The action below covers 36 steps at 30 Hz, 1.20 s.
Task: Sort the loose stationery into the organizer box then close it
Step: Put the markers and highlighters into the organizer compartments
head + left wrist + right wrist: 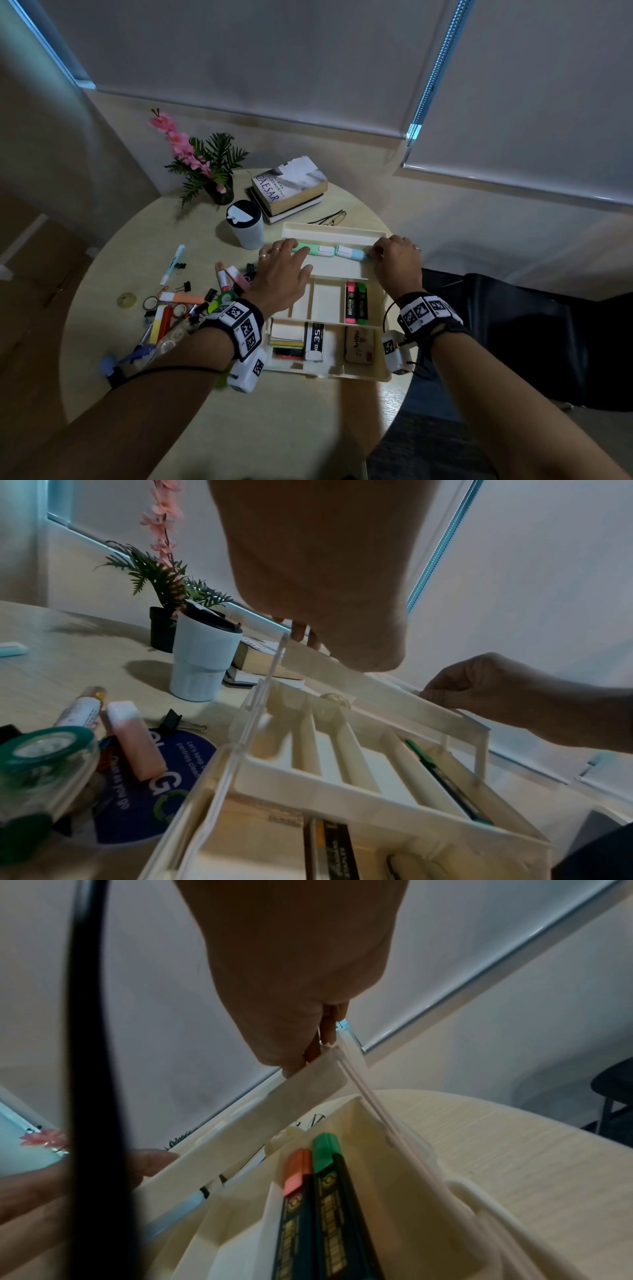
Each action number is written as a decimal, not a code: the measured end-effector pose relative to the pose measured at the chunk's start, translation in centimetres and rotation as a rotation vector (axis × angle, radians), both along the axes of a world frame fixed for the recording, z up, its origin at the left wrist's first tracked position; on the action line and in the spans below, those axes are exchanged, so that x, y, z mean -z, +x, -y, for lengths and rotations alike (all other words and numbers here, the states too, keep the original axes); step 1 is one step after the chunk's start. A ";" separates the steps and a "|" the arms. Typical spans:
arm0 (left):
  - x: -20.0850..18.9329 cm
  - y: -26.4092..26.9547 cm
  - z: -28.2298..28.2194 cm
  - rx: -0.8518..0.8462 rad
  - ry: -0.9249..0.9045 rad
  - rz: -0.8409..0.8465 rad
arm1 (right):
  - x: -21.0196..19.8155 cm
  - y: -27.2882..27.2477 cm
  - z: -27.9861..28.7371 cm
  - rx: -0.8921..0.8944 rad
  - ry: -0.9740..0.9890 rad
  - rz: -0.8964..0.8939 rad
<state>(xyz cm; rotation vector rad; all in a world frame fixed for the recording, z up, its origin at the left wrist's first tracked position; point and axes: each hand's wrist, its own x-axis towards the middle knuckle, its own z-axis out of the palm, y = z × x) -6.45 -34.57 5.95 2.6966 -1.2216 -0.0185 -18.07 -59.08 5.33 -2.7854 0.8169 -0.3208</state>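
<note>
Black wristband (239, 322) each wrist — white square-code tags, white camera box (246, 373); thin black cord (178, 369); rings (263, 256) on left hand (281, 274)

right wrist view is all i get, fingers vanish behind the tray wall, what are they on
Observer: The right hand curls its fingertips round the end of a blue highlighter in the back compartment of the tray.
Operator: and the left hand, i only see a bit of it
Observer: The left hand lays its fingers on a green highlighter in the same compartment.
Operator: whats left of the tray
Observer: An orange highlighter lies on the table among clips and tape.
</note>
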 end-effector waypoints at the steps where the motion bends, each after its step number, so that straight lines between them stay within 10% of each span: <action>1: 0.0 0.0 0.0 0.001 0.003 -0.006 | 0.0 0.0 0.0 0.001 0.011 -0.003; 24: -0.2 0.6 -6.1 0.056 -0.010 -0.176 | -1.1 0.3 -3.0 -0.015 -0.020 0.051; 36: 3.1 10.0 -25.6 -0.284 0.065 -0.357 | -2.8 9.2 -20.4 -0.497 0.278 0.153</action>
